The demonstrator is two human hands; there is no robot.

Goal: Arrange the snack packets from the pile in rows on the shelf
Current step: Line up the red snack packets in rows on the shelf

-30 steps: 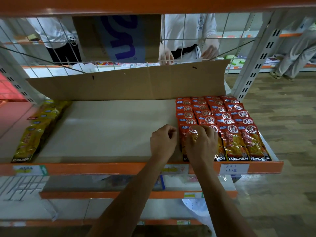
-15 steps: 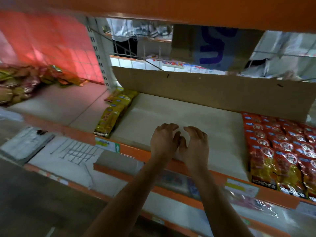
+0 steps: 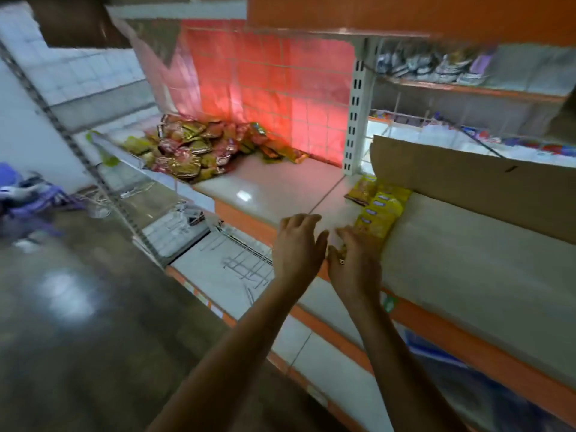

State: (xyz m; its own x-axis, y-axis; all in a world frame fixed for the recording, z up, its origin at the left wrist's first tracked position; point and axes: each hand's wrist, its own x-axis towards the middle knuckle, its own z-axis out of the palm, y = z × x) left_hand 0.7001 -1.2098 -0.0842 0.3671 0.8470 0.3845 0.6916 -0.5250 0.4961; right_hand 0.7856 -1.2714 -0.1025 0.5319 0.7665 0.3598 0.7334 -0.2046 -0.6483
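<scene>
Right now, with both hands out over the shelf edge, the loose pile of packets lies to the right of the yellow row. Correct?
No. The head view shows the pile of packets to the left of the yellow row, not the right. The left hand and right hand are indeed out over the shelf edge.

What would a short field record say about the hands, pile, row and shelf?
shelf: pale boards, orange front edge
pile: loose packets, far left on the shelf
yellow row: one line, front to back
cardboard: upright behind the row
left hand: open, holds nothing, over the shelf front
right hand: open, at the yellow row's front end; contact unclear
</scene>
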